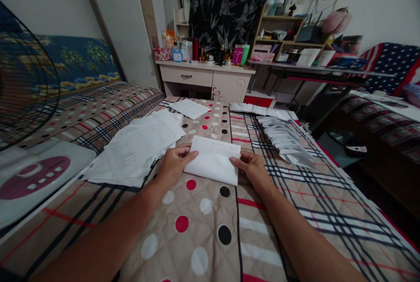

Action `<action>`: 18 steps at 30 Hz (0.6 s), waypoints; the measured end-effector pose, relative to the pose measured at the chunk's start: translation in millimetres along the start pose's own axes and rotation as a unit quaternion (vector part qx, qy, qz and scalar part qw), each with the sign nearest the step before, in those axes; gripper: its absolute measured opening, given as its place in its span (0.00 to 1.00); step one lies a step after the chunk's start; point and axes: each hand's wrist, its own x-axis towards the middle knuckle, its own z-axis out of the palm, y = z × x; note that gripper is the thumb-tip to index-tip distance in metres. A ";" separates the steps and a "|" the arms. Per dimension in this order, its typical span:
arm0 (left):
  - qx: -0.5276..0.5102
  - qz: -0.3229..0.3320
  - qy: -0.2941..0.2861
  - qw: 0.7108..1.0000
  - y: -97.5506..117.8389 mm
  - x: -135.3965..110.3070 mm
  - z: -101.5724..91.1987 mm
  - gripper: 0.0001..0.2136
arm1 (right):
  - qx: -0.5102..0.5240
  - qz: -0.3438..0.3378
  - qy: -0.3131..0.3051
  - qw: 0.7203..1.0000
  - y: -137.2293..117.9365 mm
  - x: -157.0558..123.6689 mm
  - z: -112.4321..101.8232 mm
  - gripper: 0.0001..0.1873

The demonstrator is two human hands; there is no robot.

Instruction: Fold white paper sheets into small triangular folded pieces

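Note:
A folded white sheet of paper (214, 160) lies on the patterned bedspread (203, 225) in front of me. My left hand (175, 161) pinches its left edge, thumb on top. At its right edge my right hand (252, 167) grips it the same way with fingers closed. A loose stack of flat printed sheets (138, 151) lies just left of my left hand. A row of folded papers (284, 140), overlapping like tiles, runs along the bed to the right of my right hand.
A single sheet (189, 108) lies farther up the bed. A fan's base (33, 177) and grille (22, 76) stand at the left. Beyond the bed are a cluttered white dresser (205, 78), a shelf (285, 33) and a long desk (321, 72). Floor drops off on the right.

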 end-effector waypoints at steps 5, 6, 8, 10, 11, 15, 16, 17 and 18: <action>-0.027 -0.042 0.009 0.999 -2.9 -1.0 -1.5 0.12 | -0.017 -0.003 0.002 1.000 -1.8 -2.3 1.0 0.14; -0.024 -0.050 0.012 0.998 -4.0 -0.9 -1.8 0.13 | -0.019 -0.007 0.004 1.000 -2.3 -2.9 1.3 0.15; -0.018 -0.061 0.021 0.998 -5.2 -0.7 -2.0 0.14 | -0.019 -0.014 0.008 1.000 -3.7 -4.0 2.2 0.16; -0.013 -0.065 0.026 0.997 -4.6 -0.7 -1.3 0.15 | -0.016 -0.018 0.010 1.000 -5.1 -5.2 3.3 0.17; -0.013 -0.066 0.029 0.997 -3.6 -0.8 -0.6 0.15 | -0.014 -0.018 0.011 1.000 -5.6 -5.7 3.9 0.18; -0.028 -0.074 0.038 0.996 2.1 -2.0 3.0 0.16 | 0.004 -0.012 0.023 1.000 -3.8 -6.5 5.1 0.21; -0.032 -0.076 0.039 0.996 3.2 -2.3 3.8 0.16 | 0.010 -0.008 0.023 1.000 -2.4 -6.3 4.9 0.21; -0.034 -0.078 0.040 0.996 3.9 -2.5 4.4 0.16 | 0.016 -0.004 0.022 1.000 -0.9 -6.0 4.5 0.21; -0.032 -0.081 0.040 0.995 4.1 -2.6 4.7 0.16 | 0.020 -0.002 0.021 1.000 0.5 -5.5 4.0 0.21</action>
